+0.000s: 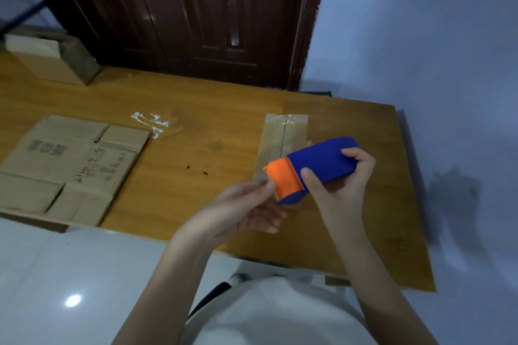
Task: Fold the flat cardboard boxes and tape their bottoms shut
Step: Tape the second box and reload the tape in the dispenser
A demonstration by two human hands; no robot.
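hands (280, 193) on tape dispenser (311, 169), over taped box (276, 137)

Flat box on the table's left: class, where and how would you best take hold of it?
Probably the flat box by its near edge, which overhangs the table. Come from the front, thumb on top, fingers beneath; it lies flat, so elsewhere offers nothing to get under.

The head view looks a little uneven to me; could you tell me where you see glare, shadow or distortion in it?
In the head view, glare sits on the floor as one bright spot and on the door as streaks; the tape scraps shine white; a soft shadow falls on the wall to the right; the table edges bow from the wide lens.
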